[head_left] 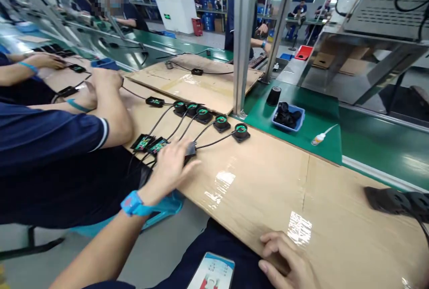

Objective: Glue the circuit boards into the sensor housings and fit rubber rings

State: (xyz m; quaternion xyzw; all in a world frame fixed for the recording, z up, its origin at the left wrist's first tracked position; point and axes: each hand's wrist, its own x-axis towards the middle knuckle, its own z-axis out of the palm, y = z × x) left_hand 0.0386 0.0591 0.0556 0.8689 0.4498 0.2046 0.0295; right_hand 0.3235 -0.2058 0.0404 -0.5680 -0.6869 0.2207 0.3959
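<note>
My left hand (170, 164), with a blue band on its wrist, is stretched flat over the near edge of the cardboard-covered table (261, 177). Its fingers touch or hover just above a small black box (190, 150); contact is hard to tell. Beside it lie open black boxes with green circuit boards (158, 145). Black cables run from these boxes to a row of round black housings (241, 132) with green inside. Nearer me, my right hand (290, 257) rests at the table's edge, fingers loosely bent and apart, holding nothing. A phone-like card (212, 272) lies on my lap.
A co-worker's arm (110, 106) reaches across at left. Behind the housings stands a metal post (241, 43). On the green mat are a blue tray (300, 123) of black parts, a black cup (274, 96) and a small bottle (318, 139). More black parts (395, 200) lie far right.
</note>
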